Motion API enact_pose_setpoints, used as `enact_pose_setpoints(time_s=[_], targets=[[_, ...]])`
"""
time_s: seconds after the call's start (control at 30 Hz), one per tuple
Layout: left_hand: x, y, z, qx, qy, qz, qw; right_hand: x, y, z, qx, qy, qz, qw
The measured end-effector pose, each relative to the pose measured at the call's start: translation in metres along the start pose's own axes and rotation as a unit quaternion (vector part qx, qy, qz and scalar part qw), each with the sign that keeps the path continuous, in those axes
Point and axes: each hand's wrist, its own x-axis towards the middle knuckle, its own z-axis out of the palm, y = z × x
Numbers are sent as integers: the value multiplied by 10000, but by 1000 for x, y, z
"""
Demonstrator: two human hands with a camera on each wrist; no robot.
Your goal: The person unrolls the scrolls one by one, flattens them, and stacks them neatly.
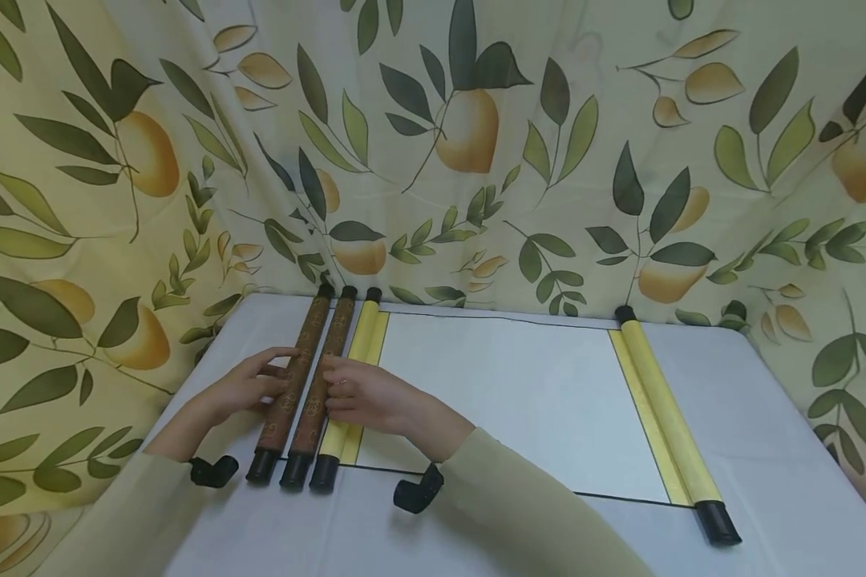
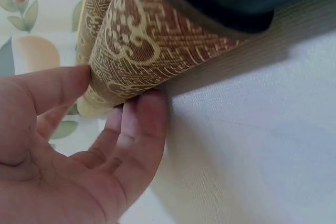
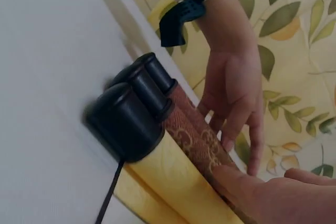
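Two brown patterned rolled scrolls lie side by side on the table. My left hand (image 1: 240,386) holds the outer brown scroll (image 1: 291,393) near its middle; in the left wrist view its thumb and fingertips touch the brocade roll (image 2: 136,45). My right hand (image 1: 375,398) grips the inner brown scroll (image 1: 329,344), fingers curled at its side. Beside that lies a yellow roller (image 1: 366,324), the left end of an unrolled blank scroll (image 1: 498,385). Part of this roller is hidden under my right hand. All three rolls have black end knobs (image 3: 126,124).
The blank scroll's right yellow roller (image 1: 667,409) lies towards the table's right side. A white cloth covers the table (image 1: 722,385). Behind and beside it hangs a curtain (image 1: 433,200) printed with fruit and leaves. Each wrist wears a black camera mount (image 1: 418,489).
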Motion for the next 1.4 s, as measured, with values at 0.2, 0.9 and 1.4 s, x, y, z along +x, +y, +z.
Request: enact_pose_setpoints(time_s=[0.2,0.9,1.4], targets=[[7,4,4,-347,-32,-295,9990,8,2,14,473,99,139,9987],[26,38,24,1455,242,-1201,9818,11,6,17,561,116,56,9983],[-12,26,7,-23,-307,-1300,9910,26,17,34,203,462,-199,9985]])
